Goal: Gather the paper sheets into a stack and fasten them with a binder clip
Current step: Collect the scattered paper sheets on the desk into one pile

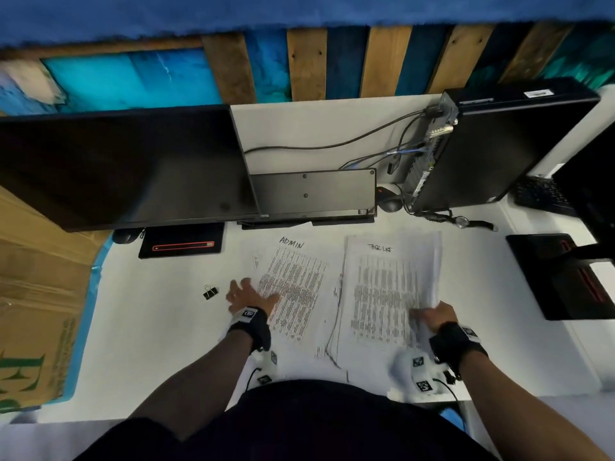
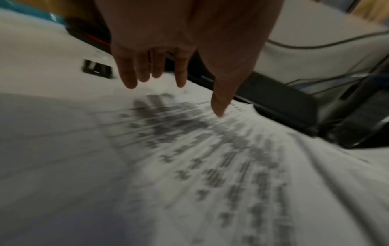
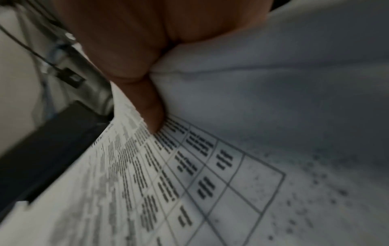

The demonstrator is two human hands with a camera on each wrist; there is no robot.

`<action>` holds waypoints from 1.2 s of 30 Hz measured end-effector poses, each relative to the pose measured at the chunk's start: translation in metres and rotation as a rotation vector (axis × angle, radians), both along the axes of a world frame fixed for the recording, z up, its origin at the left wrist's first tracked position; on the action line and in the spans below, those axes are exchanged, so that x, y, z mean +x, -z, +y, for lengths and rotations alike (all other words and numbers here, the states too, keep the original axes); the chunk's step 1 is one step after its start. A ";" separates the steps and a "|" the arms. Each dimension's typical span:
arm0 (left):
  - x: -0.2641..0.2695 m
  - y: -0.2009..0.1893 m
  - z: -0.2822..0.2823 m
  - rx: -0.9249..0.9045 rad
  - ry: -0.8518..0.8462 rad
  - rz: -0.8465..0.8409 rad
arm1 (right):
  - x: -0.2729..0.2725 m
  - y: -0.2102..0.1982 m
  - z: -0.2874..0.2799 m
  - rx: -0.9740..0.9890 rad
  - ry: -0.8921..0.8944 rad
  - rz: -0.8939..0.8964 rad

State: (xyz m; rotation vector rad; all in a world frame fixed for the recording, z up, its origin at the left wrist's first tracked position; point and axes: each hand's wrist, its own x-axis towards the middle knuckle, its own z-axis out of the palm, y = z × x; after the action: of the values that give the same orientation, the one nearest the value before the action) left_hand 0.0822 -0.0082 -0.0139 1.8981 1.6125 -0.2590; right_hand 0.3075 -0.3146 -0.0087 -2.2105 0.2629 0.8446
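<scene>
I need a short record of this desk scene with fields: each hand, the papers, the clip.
left hand: open, fingers spread over the sheet headed ADMIN
right hand: grips the lifted right edge of the sheets headed TASK LIST
papers: two groups side by side, not yet one stack
binder clip: black, on the white desk, left of the left hand, untouched

A white desk [image 1: 159, 331] stands against a wall of wooden slats [image 1: 307, 63] alternating with blue painted panels. On the desk's far left sits a dark monitor [image 1: 123, 164], on its far right a black computer tower [image 1: 499, 144]. A cardboard box [image 1: 36, 294] stands left of the desk.
</scene>
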 end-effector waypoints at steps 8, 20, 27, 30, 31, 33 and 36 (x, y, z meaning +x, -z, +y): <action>-0.002 0.013 -0.009 -0.124 -0.011 0.047 | -0.005 0.016 -0.004 -0.048 -0.066 0.050; 0.024 0.008 -0.019 -0.284 -0.227 -0.180 | -0.014 0.025 -0.001 0.040 -0.025 0.095; 0.027 0.008 -0.014 -0.239 -0.113 -0.162 | -0.011 0.026 -0.019 0.138 0.168 0.135; 0.021 -0.002 0.000 -0.172 -0.106 -0.241 | -0.005 0.027 -0.042 0.212 0.343 0.162; 0.017 -0.004 0.006 -0.171 -0.088 -0.256 | -0.004 0.026 -0.050 0.220 0.381 0.148; 0.011 -0.006 0.014 -0.187 -0.031 -0.273 | 0.003 0.038 -0.067 0.243 0.447 0.159; 0.006 -0.004 0.015 -0.233 0.071 -0.286 | 0.010 0.067 -0.086 0.352 0.528 0.210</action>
State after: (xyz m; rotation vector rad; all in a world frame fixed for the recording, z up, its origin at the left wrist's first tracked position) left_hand 0.0883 0.0063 -0.0100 1.7281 1.2700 -0.1857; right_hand 0.3179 -0.4011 -0.0753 -1.6158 0.7063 0.7532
